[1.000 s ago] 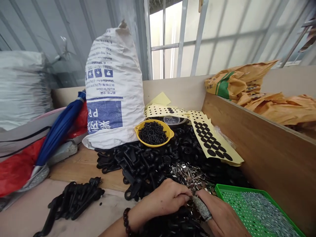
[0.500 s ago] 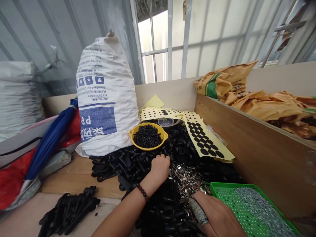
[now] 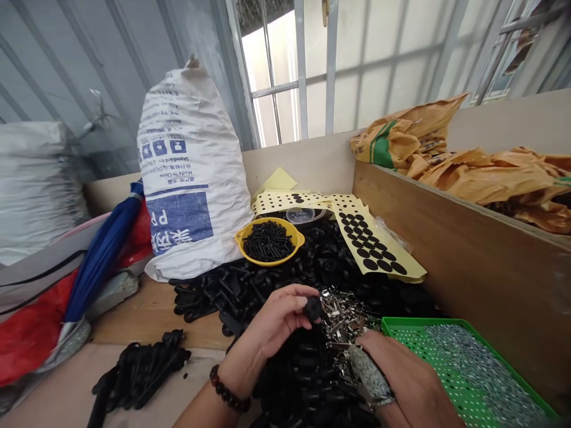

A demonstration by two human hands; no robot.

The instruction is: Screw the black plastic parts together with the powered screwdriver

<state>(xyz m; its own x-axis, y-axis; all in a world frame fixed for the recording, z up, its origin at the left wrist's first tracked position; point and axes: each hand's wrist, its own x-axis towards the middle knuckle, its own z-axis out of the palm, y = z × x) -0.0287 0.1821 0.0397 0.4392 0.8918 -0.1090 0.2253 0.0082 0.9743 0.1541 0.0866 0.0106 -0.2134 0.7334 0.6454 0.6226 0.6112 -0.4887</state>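
Note:
My left hand [image 3: 285, 315] pinches a round black plastic part [image 3: 313, 308] between thumb and fingers, just above the heap. Close by on the right, my right hand [image 3: 401, 380] is closed over the edge of a pile of small shiny metal pieces [image 3: 341, 315]. A flat metal piece [image 3: 338, 345] sticks out at its fingertips. A speckled grey wrap [image 3: 369, 374] covers one of its fingers. Black plastic parts [image 3: 303, 374] lie heaped under and around both hands.
Behind the hands stands a yellow bowl [image 3: 269, 242] of short black pieces. A green perforated tray [image 3: 428, 368] of small metal bits lies right, beside a wooden board [image 3: 446, 220]. Sheets of black round stickers [image 3: 372, 244] and a white sack [image 3: 191, 166] stand farther back.
My left hand has come up from the black heap, turned over, and now holds a round black part. The right hand has shifted slightly at the metal pile. The view has shifted slightly.

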